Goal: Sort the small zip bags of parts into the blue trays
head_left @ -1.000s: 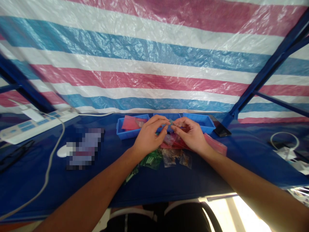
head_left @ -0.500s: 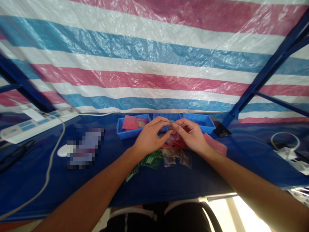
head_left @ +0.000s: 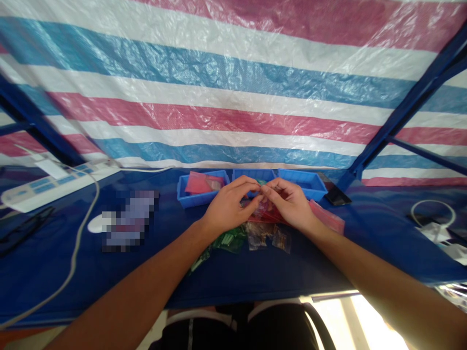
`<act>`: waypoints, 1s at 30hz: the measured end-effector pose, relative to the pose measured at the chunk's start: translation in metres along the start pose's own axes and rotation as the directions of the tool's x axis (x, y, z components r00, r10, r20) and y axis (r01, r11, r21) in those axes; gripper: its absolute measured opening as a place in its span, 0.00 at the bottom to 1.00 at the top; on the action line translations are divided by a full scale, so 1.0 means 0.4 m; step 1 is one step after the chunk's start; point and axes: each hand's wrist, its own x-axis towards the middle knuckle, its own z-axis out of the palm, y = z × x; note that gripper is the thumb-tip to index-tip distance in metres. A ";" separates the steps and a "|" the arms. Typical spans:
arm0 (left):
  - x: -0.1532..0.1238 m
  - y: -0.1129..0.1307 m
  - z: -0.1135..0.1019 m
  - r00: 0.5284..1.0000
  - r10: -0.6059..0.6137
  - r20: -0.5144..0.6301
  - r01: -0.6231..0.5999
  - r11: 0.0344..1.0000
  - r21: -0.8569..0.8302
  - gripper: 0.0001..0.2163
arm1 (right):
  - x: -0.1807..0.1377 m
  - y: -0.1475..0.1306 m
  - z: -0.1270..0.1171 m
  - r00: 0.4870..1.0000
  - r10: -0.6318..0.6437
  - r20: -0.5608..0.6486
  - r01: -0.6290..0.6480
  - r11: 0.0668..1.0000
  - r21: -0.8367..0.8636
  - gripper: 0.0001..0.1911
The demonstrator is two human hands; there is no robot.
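Observation:
My left hand (head_left: pixel 226 205) and my right hand (head_left: pixel 293 206) meet fingertip to fingertip over the front of the blue bins. Both are closed in a pinch; whatever sits between the fingertips is too small and covered to name. Beneath them lies a heap of red plastic bags (head_left: pixel 269 215), partly hidden by my hands. Nearer to me are clear little bags (head_left: pixel 281 241) with small brass-coloured pieces inside. Green bags (head_left: pixel 230 239) with pale slim pieces lie beside my left wrist. A red bag (head_left: pixel 328 218) rests by my right wrist.
Three blue bins stand in a row: the left bin (head_left: pixel 193 200) holds a red bag, the middle bin (head_left: pixel 253 173) is partly covered, the right bin (head_left: pixel 312 179) is beside a dark phone (head_left: pixel 338 196). A power strip (head_left: pixel 40 197) and white cable (head_left: pixel 76 245) lie left.
The view has shifted very slightly. Both hands keep their pinch at nearly the same spot, with only a small shift at the fingertips.

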 end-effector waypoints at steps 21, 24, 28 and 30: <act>0.014 0.012 -0.011 0.990 -0.067 -0.123 0.055 0.993 -0.103 0.07 | 0.010 0.022 -0.004 1.000 -0.024 0.000 0.024 0.998 0.066 0.22; 0.012 0.002 -0.009 0.987 -0.061 -0.145 0.045 0.993 -0.111 0.08 | 0.012 0.026 -0.010 0.999 -0.035 0.029 0.033 0.998 0.046 0.19; 0.011 -0.006 -0.008 0.987 -0.078 -0.143 0.058 0.988 -0.143 0.08 | 0.014 0.027 -0.010 0.999 -0.037 0.017 0.036 0.998 0.049 0.15; 0.012 -0.003 -0.009 0.988 -0.076 -0.132 0.055 0.986 -0.157 0.08 | 0.015 0.028 -0.007 0.999 -0.040 0.026 0.038 0.996 0.080 0.16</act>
